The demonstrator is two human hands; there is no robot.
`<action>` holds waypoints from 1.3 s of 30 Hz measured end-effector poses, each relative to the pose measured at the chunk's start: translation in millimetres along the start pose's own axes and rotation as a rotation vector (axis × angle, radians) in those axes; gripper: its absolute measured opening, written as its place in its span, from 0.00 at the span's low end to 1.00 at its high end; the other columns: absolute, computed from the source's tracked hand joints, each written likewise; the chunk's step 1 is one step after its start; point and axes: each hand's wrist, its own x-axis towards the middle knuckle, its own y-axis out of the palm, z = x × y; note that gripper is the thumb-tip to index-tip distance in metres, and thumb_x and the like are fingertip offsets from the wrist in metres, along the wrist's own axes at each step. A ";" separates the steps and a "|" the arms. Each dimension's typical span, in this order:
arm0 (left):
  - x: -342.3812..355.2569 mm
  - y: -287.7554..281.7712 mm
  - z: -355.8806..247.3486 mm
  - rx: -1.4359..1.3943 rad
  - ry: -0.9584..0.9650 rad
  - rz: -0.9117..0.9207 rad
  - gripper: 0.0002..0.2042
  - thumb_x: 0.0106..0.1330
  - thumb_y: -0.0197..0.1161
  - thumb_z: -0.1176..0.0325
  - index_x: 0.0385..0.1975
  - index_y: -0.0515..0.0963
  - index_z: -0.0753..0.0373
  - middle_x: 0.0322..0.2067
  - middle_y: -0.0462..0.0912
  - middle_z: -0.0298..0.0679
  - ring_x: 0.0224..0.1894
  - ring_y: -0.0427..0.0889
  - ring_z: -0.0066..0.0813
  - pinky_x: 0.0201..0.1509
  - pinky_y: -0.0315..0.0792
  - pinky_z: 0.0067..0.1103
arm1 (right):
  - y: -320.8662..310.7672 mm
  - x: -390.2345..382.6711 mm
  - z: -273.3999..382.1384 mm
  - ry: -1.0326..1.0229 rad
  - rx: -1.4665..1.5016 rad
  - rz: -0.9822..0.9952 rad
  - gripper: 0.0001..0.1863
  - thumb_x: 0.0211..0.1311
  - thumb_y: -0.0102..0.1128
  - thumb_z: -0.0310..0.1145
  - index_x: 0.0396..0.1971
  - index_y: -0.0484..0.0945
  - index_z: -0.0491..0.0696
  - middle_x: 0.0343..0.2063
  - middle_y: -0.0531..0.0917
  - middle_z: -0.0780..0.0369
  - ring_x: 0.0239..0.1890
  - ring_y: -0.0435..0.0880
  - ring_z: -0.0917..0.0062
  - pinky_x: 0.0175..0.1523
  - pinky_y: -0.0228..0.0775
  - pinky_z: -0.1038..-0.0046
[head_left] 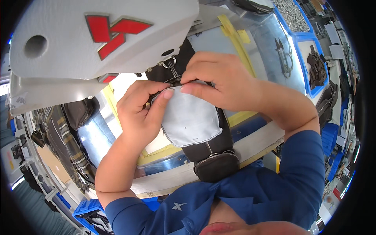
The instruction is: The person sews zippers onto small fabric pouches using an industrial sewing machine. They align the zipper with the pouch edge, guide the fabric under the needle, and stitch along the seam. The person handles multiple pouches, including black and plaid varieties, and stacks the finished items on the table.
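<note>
A light grey fabric piece (192, 117), shaped like a small pocket with stitched edges, lies over a long black fabric strap (209, 147). My left hand (139, 107) pinches its upper edge between thumb and fingers. Close beside it, my right hand (221, 80) is closed on the same edge, thumb on the grey fabric and fingertips on the dark material behind. A metal D-ring (170, 62) and a zip show on the black part beyond my fingertips. At the strap's near end sits a small black zippered pouch (216, 166). My fingers partly hide the pinched seam.
The white sewing machine head (156, 23) with a red emblem overhangs from the upper left. Scissors (285, 58) lie at the right. Blue trays hold small metal parts (291, 15) and dark pieces (316, 66). Plaid fabric (68, 137) hangs at the left. Yellow tape (244, 55) marks the table.
</note>
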 end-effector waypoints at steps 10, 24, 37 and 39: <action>-2.2 6.3 3.5 -0.037 -0.027 -0.043 0.07 0.66 0.77 0.74 0.41 0.87 0.65 0.36 0.87 0.40 0.31 0.82 0.26 0.36 0.76 0.20 | 5.3 6.0 -4.3 0.140 0.063 0.036 0.04 0.66 0.71 0.30 0.36 0.88 0.46 0.30 0.86 0.61 0.30 0.84 0.67 0.34 0.73 0.68; -0.2 7.3 1.2 0.029 0.091 -0.049 0.07 0.65 0.77 0.76 0.41 0.87 0.66 0.36 0.87 0.40 0.31 0.82 0.26 0.33 0.75 0.20 | 6.5 4.4 -3.7 0.155 0.120 0.041 0.05 0.60 0.73 0.27 0.35 0.88 0.46 0.32 0.87 0.60 0.34 0.88 0.66 0.38 0.78 0.68; 2.4 8.0 2.2 -0.085 0.049 -0.004 0.08 0.63 0.75 0.77 0.40 0.86 0.67 0.36 0.87 0.43 0.33 0.83 0.28 0.36 0.76 0.22 | 10.0 1.3 -4.5 0.060 0.043 0.015 0.06 0.57 0.73 0.25 0.35 0.89 0.47 0.34 0.88 0.61 0.32 0.88 0.68 0.35 0.79 0.69; 3.1 7.8 1.8 -0.099 0.032 0.014 0.07 0.64 0.74 0.77 0.40 0.86 0.68 0.36 0.87 0.43 0.33 0.84 0.29 0.37 0.76 0.22 | 12.0 0.4 -3.5 0.044 0.025 -0.001 0.04 0.57 0.72 0.26 0.33 0.88 0.47 0.32 0.86 0.62 0.32 0.86 0.66 0.34 0.78 0.68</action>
